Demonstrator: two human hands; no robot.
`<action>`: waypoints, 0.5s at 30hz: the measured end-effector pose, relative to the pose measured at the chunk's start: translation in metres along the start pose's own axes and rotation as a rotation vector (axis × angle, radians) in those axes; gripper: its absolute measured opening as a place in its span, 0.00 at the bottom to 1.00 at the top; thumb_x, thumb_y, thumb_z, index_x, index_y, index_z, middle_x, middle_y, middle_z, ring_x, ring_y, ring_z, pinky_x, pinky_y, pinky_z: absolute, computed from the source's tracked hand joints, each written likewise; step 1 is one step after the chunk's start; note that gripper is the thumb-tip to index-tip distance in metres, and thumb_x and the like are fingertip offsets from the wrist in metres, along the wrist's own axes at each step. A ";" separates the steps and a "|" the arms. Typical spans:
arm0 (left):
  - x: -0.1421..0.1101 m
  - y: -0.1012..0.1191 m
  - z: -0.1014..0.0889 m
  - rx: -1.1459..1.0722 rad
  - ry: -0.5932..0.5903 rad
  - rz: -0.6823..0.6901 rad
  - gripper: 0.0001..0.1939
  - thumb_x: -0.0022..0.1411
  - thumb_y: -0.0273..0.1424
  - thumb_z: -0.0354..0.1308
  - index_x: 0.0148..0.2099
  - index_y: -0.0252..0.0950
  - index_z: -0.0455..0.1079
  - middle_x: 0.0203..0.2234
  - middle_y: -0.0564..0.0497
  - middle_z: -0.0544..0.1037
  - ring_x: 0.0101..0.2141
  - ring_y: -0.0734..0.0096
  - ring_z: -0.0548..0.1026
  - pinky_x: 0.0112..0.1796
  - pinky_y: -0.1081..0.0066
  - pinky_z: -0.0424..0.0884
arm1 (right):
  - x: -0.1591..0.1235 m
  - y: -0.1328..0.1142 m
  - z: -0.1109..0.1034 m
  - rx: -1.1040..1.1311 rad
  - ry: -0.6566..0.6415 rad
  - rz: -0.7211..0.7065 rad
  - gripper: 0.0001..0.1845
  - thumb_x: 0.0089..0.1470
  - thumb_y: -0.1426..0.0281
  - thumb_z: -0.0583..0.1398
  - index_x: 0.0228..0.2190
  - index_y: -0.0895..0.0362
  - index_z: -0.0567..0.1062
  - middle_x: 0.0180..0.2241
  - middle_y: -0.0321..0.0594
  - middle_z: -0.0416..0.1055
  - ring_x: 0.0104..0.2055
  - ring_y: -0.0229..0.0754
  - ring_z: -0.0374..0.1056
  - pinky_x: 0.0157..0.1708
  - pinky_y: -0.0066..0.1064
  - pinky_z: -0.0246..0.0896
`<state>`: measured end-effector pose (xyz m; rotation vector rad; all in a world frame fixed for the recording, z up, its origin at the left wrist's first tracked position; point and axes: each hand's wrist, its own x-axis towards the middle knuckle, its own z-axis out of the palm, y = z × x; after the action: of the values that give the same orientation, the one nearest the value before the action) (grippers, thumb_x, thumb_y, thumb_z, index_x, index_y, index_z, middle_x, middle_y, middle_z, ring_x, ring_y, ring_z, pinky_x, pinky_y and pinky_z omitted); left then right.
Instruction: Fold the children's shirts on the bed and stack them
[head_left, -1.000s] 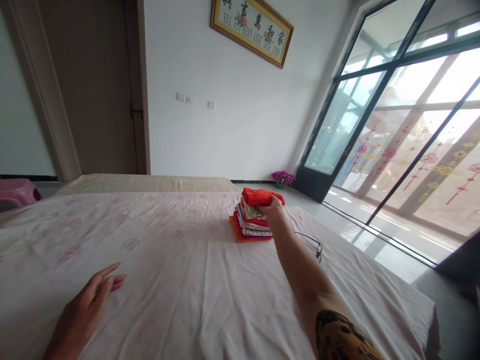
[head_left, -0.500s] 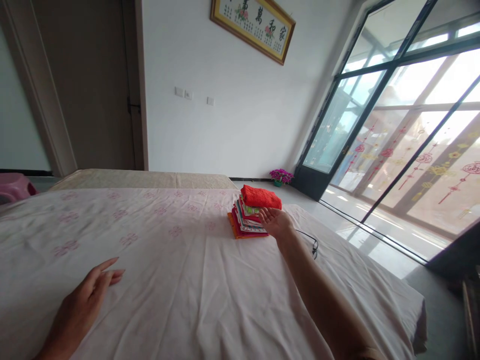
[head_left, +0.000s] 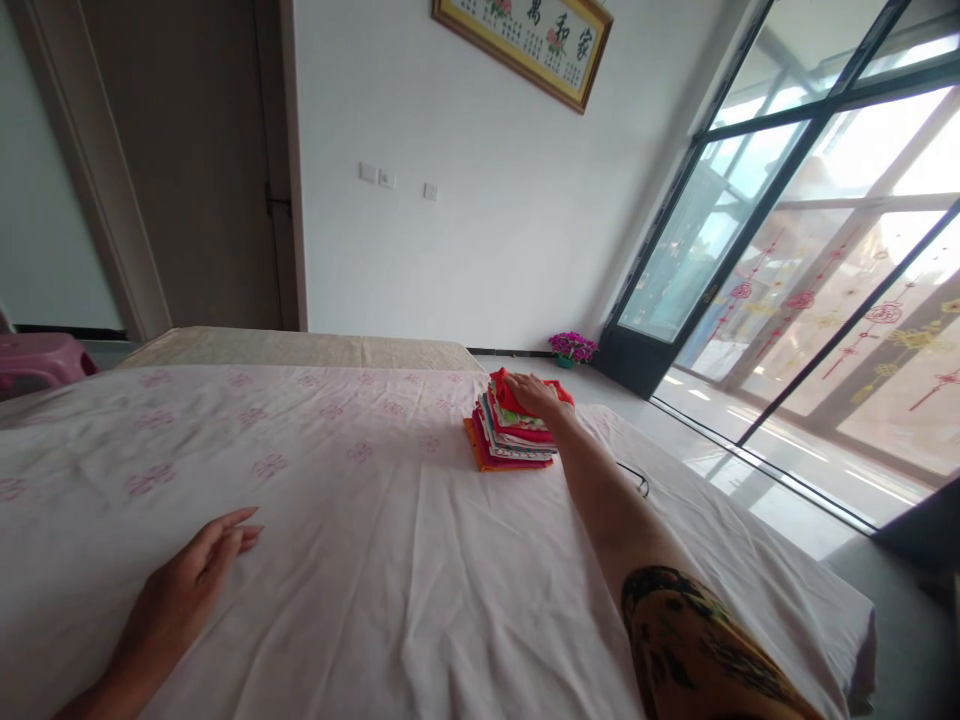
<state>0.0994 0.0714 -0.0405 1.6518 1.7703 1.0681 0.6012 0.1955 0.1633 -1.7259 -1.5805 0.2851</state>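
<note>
A stack of folded cloths [head_left: 517,440] in several colours, orange at the bottom, lies on the white flower-printed sheet [head_left: 337,560], right of centre. On top of it is a red cloth [head_left: 498,388], partly hidden by my right hand [head_left: 534,393]. That hand rests palm down across the red cloth, its fingers stretched out. My left hand [head_left: 187,575] hovers over or lies on the sheet at the lower left, fingers extended and nothing in it; contact with the sheet is hard to tell. Beside my right forearm, a pair of glasses [head_left: 641,482] is partly covered.
Behind the sheet stands a beige-covered surface [head_left: 315,350]. A pink stool [head_left: 45,362] is at the far left. Purple flowers in a pot [head_left: 571,348] sit on the floor by the wall. Tall glass doors [head_left: 787,250] fill the right side; a brown door [head_left: 195,180] is left.
My right hand has gone from palm up at the stack's front side to palm down on the red cloth, which looks flattened. The left hand keeps its pose. The view has shifted slightly.
</note>
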 end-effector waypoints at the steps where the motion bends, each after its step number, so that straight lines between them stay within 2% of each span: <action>1: 0.000 0.001 0.000 -0.029 -0.030 -0.013 0.26 0.63 0.52 0.43 0.54 0.45 0.67 0.43 0.51 0.83 0.48 0.61 0.80 0.51 0.64 0.72 | -0.003 0.007 0.004 0.012 -0.027 0.008 0.07 0.58 0.64 0.59 0.39 0.48 0.75 0.51 0.38 0.73 0.64 0.51 0.54 0.61 0.52 0.50; 3: 0.001 0.000 -0.001 -0.026 -0.035 -0.022 0.26 0.63 0.52 0.43 0.54 0.45 0.68 0.43 0.51 0.83 0.48 0.61 0.79 0.50 0.65 0.72 | -0.006 0.018 0.011 0.025 -0.049 0.005 0.04 0.59 0.65 0.59 0.36 0.48 0.75 0.46 0.39 0.76 0.60 0.52 0.58 0.57 0.49 0.56; 5: 0.002 -0.004 0.000 -0.009 -0.038 -0.008 0.25 0.63 0.52 0.44 0.53 0.45 0.68 0.43 0.51 0.83 0.48 0.61 0.80 0.48 0.67 0.74 | -0.006 0.026 0.017 0.028 -0.067 0.004 0.05 0.60 0.66 0.58 0.35 0.48 0.75 0.44 0.39 0.76 0.60 0.53 0.58 0.56 0.47 0.57; 10: 0.008 -0.020 0.006 0.009 -0.052 0.037 0.24 0.64 0.49 0.47 0.55 0.45 0.68 0.44 0.51 0.83 0.48 0.63 0.80 0.46 0.69 0.74 | 0.001 0.037 0.028 -0.078 -0.102 0.001 0.08 0.59 0.66 0.58 0.29 0.50 0.75 0.46 0.39 0.76 0.62 0.55 0.53 0.61 0.56 0.42; 13: 0.009 -0.021 0.006 0.016 -0.052 0.045 0.23 0.64 0.48 0.46 0.54 0.45 0.69 0.43 0.51 0.83 0.47 0.65 0.80 0.46 0.70 0.75 | 0.000 0.036 0.032 -0.145 -0.113 0.000 0.09 0.57 0.67 0.59 0.26 0.52 0.74 0.45 0.41 0.76 0.62 0.55 0.52 0.62 0.58 0.36; 15: 0.009 -0.017 0.006 0.050 0.009 0.072 0.22 0.64 0.47 0.46 0.52 0.44 0.71 0.41 0.52 0.84 0.44 0.66 0.81 0.43 0.72 0.76 | -0.002 0.032 0.029 -0.165 -0.103 0.001 0.07 0.57 0.67 0.59 0.28 0.51 0.75 0.46 0.41 0.75 0.63 0.54 0.52 0.62 0.58 0.34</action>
<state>0.0925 0.0819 -0.0565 1.7555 1.7686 1.0729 0.6062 0.2063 0.1216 -1.8631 -1.7188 0.2533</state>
